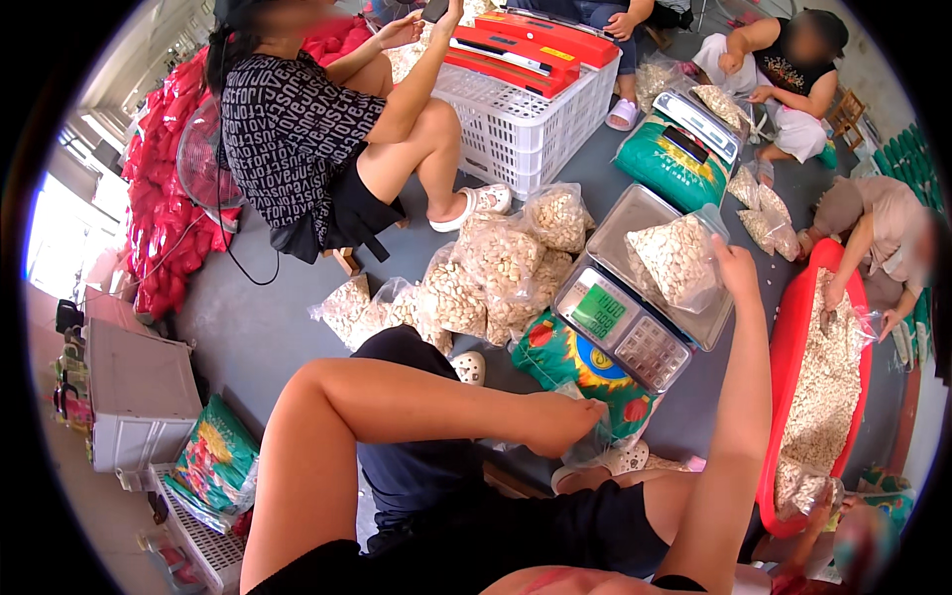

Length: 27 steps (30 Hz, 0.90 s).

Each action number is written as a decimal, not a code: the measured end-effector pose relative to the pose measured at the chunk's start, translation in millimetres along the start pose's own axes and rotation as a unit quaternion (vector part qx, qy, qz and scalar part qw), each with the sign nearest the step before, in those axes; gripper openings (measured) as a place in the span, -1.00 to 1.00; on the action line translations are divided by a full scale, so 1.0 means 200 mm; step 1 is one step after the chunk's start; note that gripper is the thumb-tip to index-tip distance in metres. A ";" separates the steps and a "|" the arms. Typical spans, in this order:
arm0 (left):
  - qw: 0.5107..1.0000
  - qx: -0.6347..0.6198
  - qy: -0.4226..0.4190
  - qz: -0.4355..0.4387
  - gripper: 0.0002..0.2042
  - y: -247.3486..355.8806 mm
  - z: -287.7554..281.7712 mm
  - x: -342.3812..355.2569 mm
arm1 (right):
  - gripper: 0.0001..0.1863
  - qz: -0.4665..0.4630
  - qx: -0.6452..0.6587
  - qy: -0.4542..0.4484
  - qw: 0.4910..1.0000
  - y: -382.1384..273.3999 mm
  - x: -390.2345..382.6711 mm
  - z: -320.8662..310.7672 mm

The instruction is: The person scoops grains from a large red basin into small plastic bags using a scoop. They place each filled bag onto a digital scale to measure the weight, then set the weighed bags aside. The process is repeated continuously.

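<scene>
A clear plastic bag of pale, bean-like pieces (674,260) lies tilted on the steel pan of a digital scale (635,337). My right hand (736,270) is closed on the bag's right side, by its loose plastic edge. Lower down, my left hand (570,424) grips a thin clear plastic bag (595,441) that hangs limp; its fingers are partly hidden. The scale's green display is lit, and the scale rests on a green printed sack (570,362). To its left, several filled clear bags (496,258) are heaped on the floor.
A long red tub (858,436) of loose pale pieces stands right, with a person's hands in it. A white crate (506,139) carries red sealing machines (540,50). Another scale (699,124) sits on a sack. A seated person (297,139) is at left, near red bags (164,188).
</scene>
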<state>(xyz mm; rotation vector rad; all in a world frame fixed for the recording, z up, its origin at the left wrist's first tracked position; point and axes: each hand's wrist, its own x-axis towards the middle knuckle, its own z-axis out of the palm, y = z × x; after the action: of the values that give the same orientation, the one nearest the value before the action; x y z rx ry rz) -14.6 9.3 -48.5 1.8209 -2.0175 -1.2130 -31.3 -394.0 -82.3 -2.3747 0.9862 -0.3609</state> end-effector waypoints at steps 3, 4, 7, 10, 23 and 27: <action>1.000 0.011 -0.010 -0.012 -0.26 -0.01 -0.02 0.00 | -0.44 0.082 0.096 -0.093 0.988 0.03 -0.02 -0.07; 1.000 0.019 -0.007 -0.015 -0.26 -0.02 -0.01 0.01 | -0.45 0.068 0.088 -0.087 0.990 0.06 -0.02 -0.07; 1.000 0.017 -0.006 -0.010 -0.28 -0.05 -0.03 0.03 | -0.47 0.058 0.090 -0.070 0.992 0.15 0.01 -0.11; 1.000 -0.011 0.007 -0.009 -0.32 -0.05 -0.03 0.03 | -0.54 -0.042 -0.137 -0.001 0.990 0.23 0.06 -0.15; 0.992 -0.051 -0.073 -0.090 -0.28 0.02 -0.14 0.06 | -0.58 0.032 -0.320 -0.029 0.946 -0.32 -0.14 -0.18; 0.991 -0.057 -0.075 -0.092 -0.28 0.01 -0.13 0.07 | -0.63 -0.012 -0.292 -0.092 0.952 -0.32 -0.10 -0.08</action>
<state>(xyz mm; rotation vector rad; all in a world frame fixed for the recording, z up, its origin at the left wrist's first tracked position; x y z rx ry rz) -3.5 -14.5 -34.3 1.9481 -1.8417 -1.5264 -14.7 -348.1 -33.1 -2.8764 1.0854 0.1756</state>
